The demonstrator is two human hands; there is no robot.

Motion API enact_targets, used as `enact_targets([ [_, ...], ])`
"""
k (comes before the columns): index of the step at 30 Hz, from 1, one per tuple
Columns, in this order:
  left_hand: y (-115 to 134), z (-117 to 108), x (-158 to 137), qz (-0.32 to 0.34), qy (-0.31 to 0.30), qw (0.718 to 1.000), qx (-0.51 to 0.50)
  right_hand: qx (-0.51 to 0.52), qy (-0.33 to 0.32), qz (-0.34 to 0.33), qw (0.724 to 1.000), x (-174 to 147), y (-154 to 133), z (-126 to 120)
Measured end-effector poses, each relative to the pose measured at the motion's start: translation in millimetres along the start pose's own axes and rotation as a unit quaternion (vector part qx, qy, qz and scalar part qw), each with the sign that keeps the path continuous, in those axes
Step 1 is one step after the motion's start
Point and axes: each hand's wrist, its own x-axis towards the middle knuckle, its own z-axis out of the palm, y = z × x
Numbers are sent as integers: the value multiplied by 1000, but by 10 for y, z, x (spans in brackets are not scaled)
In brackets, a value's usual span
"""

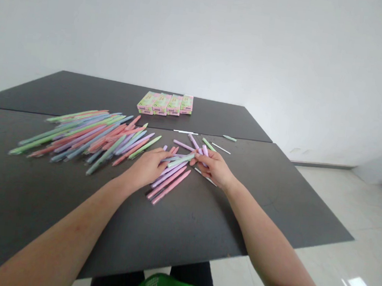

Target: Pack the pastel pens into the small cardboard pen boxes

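My right hand (217,167) is closed on pastel pens: a pale green pen (181,161) points left from its fingertips, and a purple pen (205,150) sticks up between the fingers. My left hand (149,163) lies to the left, its fingers bent round the ends of pens in a small group; its fingertips are partly hidden. Under and between both hands are more purple and blue pens. Nearer to me, two pink pens (169,188) lie side by side on the dark table (202,226).
A large heap of pastel pens (82,136) in clear wrapping spreads to the left. Several pink and green boxes (161,103) stand in a row at the back. Thin white sticks (221,148) and a short green piece (229,138) lie beyond my right hand.
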Motion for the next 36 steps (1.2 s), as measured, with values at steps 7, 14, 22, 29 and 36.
enact_targets([
  [7, 29, -36, 7, 7, 13, 999, -44, -24, 2, 1, 1000, 37, 67, -22],
  [14, 160, -85, -5, -35, 26, 990, -136, -51, 1, -4, 999, 62, 142, -12],
  [22, 203, 11, -22, -39, -42, 967, -249, -127, -44, -13, 991, 60, 173, 14],
  [29, 169, -51, 0, -99, 18, 934, -342, -571, 67, -35, 817, 23, -66, -396],
  [36, 194, -94, 9, -135, 42, 905, -401, -684, 0, 53, 728, -13, -74, -500],
])
